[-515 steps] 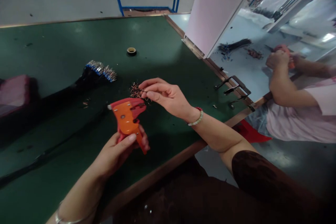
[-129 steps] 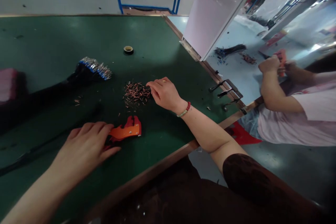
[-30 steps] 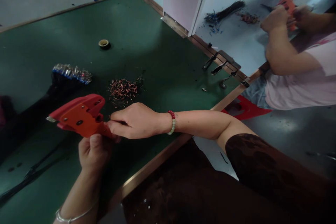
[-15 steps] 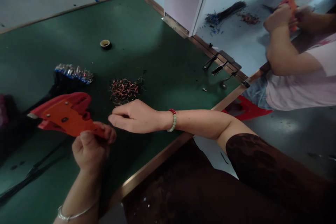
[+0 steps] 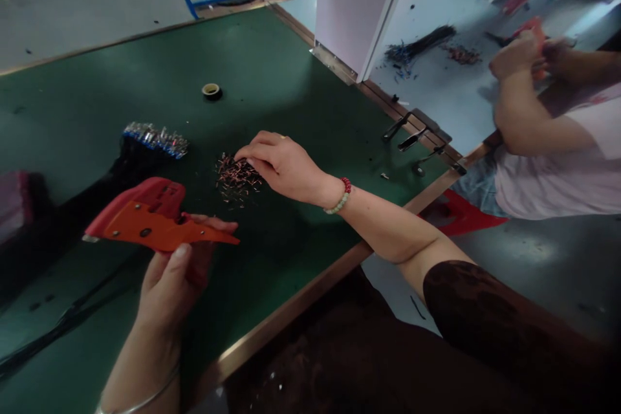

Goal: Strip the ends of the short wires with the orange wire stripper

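My left hand (image 5: 177, 272) is wrapped round the handle of a red and orange wire stripper (image 5: 160, 223), held above the green table with its head pointing left. My right hand (image 5: 286, 165) hangs over a small pile of copper-coloured wire scraps (image 5: 235, 178), its fingertips pressed together at the pile's upper right edge. Whatever those fingertips hold, if anything, is too small to name. Beyond the stripper lies a bundle of black wires (image 5: 121, 165) with blue and silver terminals (image 5: 155, 139) at its end.
A roll of black tape (image 5: 212, 92) lies behind the pile. Black metal clips (image 5: 412, 132) sit by the table's right edge. A pale upright panel (image 5: 359, 6) stands behind them. At the right, another person's hands (image 5: 521, 55) hold a red tool near more wires.
My right hand has moved away from the stripper, up and right to the scrap pile. My left hand's fingers have loosened a little round the stripper handle. The view has shifted slightly.
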